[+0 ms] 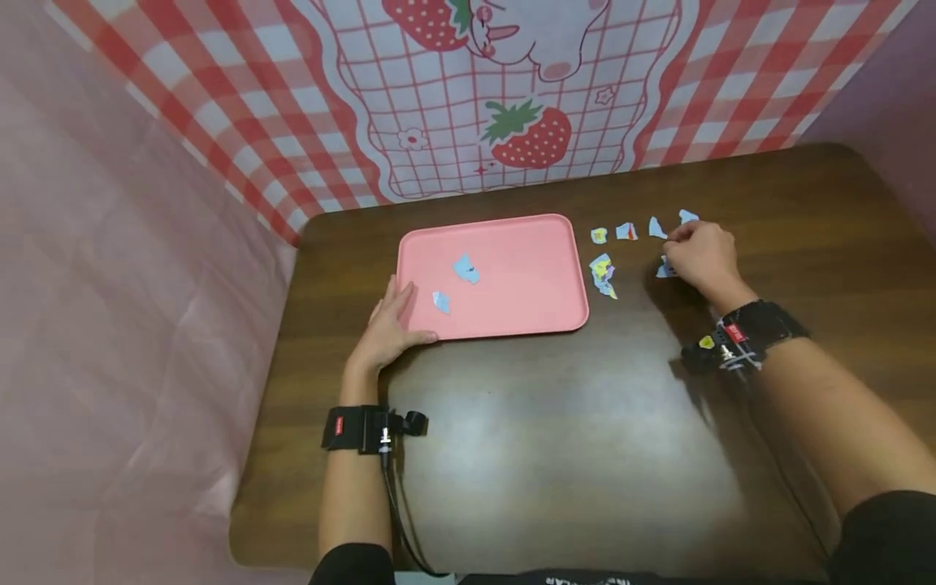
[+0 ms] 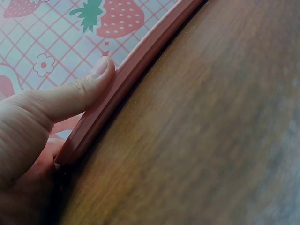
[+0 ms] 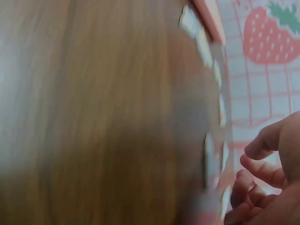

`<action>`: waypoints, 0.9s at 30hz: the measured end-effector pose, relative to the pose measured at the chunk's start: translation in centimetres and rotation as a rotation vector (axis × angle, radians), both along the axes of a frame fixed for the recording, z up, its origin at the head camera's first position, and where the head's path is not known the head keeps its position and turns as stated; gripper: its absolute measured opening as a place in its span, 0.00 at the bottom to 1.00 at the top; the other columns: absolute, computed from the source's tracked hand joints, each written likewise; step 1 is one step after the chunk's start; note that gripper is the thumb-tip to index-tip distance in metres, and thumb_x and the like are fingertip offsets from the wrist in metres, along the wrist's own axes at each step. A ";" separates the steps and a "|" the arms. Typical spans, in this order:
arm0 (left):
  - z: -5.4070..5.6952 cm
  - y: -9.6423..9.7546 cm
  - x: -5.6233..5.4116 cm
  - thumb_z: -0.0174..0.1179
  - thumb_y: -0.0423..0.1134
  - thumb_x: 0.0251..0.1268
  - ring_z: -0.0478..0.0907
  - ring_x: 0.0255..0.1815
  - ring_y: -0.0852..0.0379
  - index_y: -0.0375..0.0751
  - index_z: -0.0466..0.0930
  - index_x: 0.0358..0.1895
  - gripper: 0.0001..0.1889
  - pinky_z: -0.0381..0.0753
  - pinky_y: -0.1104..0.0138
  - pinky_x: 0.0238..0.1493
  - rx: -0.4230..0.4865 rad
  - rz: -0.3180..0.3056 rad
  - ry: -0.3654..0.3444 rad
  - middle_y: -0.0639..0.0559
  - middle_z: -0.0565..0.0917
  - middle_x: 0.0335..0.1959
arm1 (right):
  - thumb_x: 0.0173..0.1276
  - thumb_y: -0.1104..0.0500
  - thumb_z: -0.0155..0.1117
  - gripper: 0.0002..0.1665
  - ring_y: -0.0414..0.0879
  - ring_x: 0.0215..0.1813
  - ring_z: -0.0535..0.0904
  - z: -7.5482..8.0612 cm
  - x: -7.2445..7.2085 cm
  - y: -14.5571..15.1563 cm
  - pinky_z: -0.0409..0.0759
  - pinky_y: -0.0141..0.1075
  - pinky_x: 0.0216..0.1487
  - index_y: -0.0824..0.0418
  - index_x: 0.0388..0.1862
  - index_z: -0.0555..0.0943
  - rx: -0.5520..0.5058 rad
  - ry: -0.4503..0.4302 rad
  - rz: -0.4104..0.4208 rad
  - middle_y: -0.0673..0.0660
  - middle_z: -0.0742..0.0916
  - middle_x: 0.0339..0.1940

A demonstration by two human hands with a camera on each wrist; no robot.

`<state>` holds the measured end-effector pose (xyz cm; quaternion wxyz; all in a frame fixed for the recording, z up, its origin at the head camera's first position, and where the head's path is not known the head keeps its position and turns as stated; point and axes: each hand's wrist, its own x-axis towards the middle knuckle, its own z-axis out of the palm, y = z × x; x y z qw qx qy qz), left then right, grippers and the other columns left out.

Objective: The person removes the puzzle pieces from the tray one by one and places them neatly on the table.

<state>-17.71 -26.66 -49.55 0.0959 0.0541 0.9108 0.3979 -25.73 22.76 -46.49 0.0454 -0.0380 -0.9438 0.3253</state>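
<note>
My left hand [image 1: 383, 329] grips the left front corner of a pink tray [image 1: 512, 305], its thumb lying on the rim in the left wrist view. Two torn light-blue paper pieces lie in the tray: a larger piece [image 1: 466, 268] and a smaller piece [image 1: 441, 301]. Above the scraps at the right is my right hand [image 1: 704, 258], fingers bent and nothing visible between them. Near its fingertips lie a pale narrow scrap [image 1: 656, 227] and another scrap [image 1: 687, 216]. Beneath the hand, one more scrap [image 1: 664, 268] is partly hidden.
Beside the tray's right edge lie a yellow-marked scrap [image 1: 599, 236], a red-marked scrap [image 1: 626, 231] and a colourful larger scrap [image 1: 603, 276]. All rest on a brown wooden table [image 1: 512, 439]. A strawberry-patterned cloth [image 1: 453, 154] hangs behind the table.
</note>
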 end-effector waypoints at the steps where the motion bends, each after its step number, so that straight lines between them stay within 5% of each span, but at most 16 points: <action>1: 0.0 0.0 0.1 0.78 0.53 0.51 0.33 0.81 0.35 0.44 0.49 0.82 0.59 0.40 0.37 0.74 -0.001 0.001 -0.001 0.48 0.33 0.84 | 0.65 0.58 0.56 0.16 0.67 0.46 0.77 0.2 0.0 -0.7 0.70 0.53 0.46 0.69 0.41 0.83 -0.009 0.026 0.005 0.70 0.85 0.40; 8: -0.3 -0.1 0.4 0.77 0.55 0.51 0.33 0.81 0.35 0.47 0.48 0.83 0.59 0.41 0.37 0.74 0.009 0.014 -0.014 0.50 0.34 0.84 | 0.61 0.62 0.57 0.12 0.61 0.38 0.81 1.6 0.3 -7.8 0.71 0.47 0.39 0.67 0.37 0.84 -0.050 0.131 0.136 0.66 0.87 0.33; 16: -0.1 0.1 -0.3 0.77 0.56 0.51 0.34 0.81 0.35 0.48 0.47 0.83 0.60 0.42 0.36 0.74 -0.003 0.007 -0.005 0.50 0.33 0.84 | 0.64 0.63 0.59 0.10 0.55 0.39 0.79 2.3 -0.2 -15.5 0.73 0.44 0.41 0.66 0.38 0.85 -0.078 0.013 0.332 0.61 0.86 0.34; 27: 0.1 -0.1 0.0 0.79 0.53 0.49 0.35 0.81 0.34 0.47 0.49 0.82 0.60 0.41 0.39 0.75 0.017 0.023 -0.016 0.49 0.34 0.84 | 0.66 0.62 0.61 0.13 0.53 0.49 0.82 0.6 1.2 -25.5 0.78 0.47 0.51 0.63 0.47 0.86 0.096 -0.106 0.587 0.58 0.88 0.43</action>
